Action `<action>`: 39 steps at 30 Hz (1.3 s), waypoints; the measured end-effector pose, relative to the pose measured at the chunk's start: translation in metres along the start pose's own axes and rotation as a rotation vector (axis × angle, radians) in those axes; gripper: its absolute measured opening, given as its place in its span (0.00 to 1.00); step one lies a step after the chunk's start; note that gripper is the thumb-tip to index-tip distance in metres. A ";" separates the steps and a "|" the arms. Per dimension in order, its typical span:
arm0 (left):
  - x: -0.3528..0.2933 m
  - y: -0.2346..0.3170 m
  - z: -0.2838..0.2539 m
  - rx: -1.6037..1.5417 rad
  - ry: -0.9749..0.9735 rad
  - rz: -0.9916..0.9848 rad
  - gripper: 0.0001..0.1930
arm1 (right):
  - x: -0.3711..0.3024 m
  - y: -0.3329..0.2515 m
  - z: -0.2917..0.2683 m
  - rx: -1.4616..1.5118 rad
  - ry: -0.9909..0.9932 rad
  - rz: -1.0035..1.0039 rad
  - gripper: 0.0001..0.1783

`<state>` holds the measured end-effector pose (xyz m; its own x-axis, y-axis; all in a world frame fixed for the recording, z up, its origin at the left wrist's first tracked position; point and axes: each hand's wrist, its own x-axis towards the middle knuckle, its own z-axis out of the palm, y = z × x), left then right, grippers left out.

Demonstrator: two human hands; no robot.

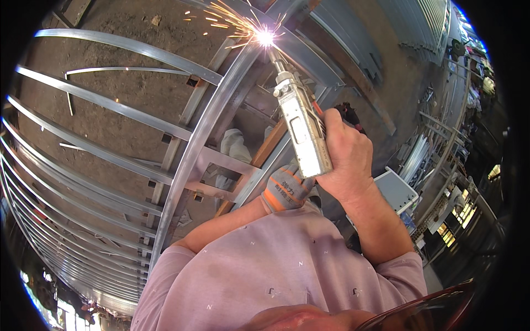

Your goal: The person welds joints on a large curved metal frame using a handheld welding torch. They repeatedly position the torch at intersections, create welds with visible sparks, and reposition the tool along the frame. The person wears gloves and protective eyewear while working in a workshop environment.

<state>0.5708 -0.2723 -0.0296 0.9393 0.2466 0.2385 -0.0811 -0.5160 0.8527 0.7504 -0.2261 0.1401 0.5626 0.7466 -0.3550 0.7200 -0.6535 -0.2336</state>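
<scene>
My bare right hand (348, 151) is wrapped around the grip of a silver handheld welding gun (301, 118), which points up and away from me. Its nozzle meets a metal frame (212, 116) at a joint near the top, where a bright weld spark (265, 37) glows and orange sparks spray to the left. Close to my body, below the back end of the gun, is my left hand (287, 189) in a grey and orange glove. The gun partly covers its fingers, so what they hold, if anything, stays hidden.
Long parallel metal bars (118, 105) of the frame run across the left side. A flat plate with a rectangular cutout (212, 160) joins the frame near my left arm. Metal sheets (342, 38) lie at the far right, and a white box (395, 190) stands beside my right forearm.
</scene>
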 end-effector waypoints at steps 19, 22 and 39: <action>0.011 0.005 -0.018 -0.074 0.032 0.004 0.12 | -0.011 0.006 -0.007 0.096 0.050 -0.034 0.22; 0.010 0.004 -0.014 -0.116 0.054 -0.015 0.11 | -0.009 0.006 -0.007 0.096 0.050 -0.047 0.20; 0.003 0.004 -0.008 -0.085 0.000 -0.010 0.13 | -0.017 0.026 0.003 0.147 0.049 -0.030 0.21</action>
<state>0.5707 -0.2667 -0.0214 0.9402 0.2516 0.2295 -0.0995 -0.4416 0.8917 0.7578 -0.2561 0.1372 0.5630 0.7692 -0.3023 0.6716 -0.6390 -0.3751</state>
